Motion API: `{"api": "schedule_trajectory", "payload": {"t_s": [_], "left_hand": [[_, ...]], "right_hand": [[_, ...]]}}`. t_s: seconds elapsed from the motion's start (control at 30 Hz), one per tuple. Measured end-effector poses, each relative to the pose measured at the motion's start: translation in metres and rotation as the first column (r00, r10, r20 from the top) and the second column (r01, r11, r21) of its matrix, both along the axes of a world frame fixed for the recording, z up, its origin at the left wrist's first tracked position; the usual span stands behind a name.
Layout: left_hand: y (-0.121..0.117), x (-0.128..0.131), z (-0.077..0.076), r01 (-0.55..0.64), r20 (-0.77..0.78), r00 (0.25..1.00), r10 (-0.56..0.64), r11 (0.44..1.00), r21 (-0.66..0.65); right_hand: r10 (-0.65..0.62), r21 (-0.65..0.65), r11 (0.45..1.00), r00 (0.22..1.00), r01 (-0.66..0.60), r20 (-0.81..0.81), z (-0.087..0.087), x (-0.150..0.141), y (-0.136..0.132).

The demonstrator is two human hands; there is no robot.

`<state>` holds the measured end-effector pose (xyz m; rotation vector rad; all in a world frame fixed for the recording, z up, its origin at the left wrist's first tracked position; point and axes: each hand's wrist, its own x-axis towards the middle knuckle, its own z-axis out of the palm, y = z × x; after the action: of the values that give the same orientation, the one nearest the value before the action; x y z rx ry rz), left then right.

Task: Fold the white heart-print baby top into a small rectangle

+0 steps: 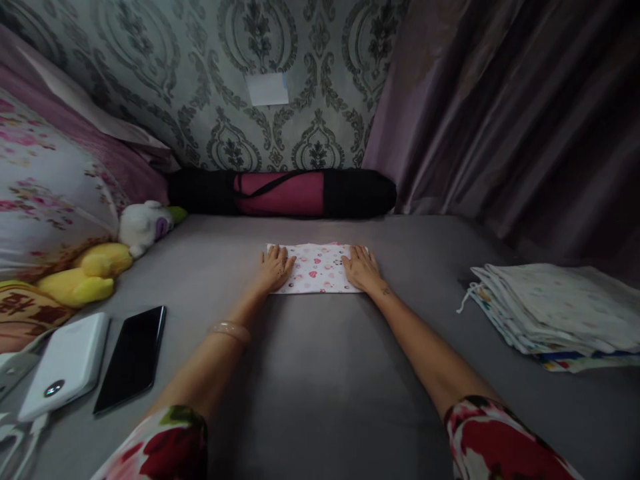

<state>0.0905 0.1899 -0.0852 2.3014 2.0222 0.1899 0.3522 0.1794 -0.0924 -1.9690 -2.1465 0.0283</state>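
A folded white cloth [319, 270] with pink hearts and small printed figures lies flat on the grey bed sheet [320, 360]. My left hand [277, 269] rests palm down on the cloth's left end, fingers stretched away from me. On the right end my right hand [361, 268] presses down in the same way, its fingers laid out flat. Neither hand grips the fabric; the middle of the cloth shows between them.
A stack of folded cloths [555, 307] lies at right. At left are a black phone [133, 360], a white power bank [70, 363] with cables, and plush toys [143, 227]. A long black and red bag [280, 193] lies along the wall, beside a purple curtain [450, 120].
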Motion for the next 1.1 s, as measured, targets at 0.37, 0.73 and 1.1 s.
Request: {"api": "schedule_trajectory", "payload": {"t_s": [0.37,0.73,1.1], "left_hand": [[-0.002,0.019,-0.005,0.024,-0.024,0.999,-0.022,0.997,0.069],[-0.014,0.043,-0.005,0.121,-0.066,0.992,-0.112,0.98,0.158],[-0.018,0.061,-0.007,0.193,-0.055,0.98,-0.19,0.98,0.053]], "right_hand": [[0.021,0.053,0.998,1.0,-0.021,-0.013,0.004,-0.019,-0.005],[0.023,0.052,0.998,0.999,-0.021,-0.046,0.005,-0.033,-0.01],[0.101,-0.018,0.995,0.994,-0.102,-0.049,0.007,-0.049,-0.012]]}}
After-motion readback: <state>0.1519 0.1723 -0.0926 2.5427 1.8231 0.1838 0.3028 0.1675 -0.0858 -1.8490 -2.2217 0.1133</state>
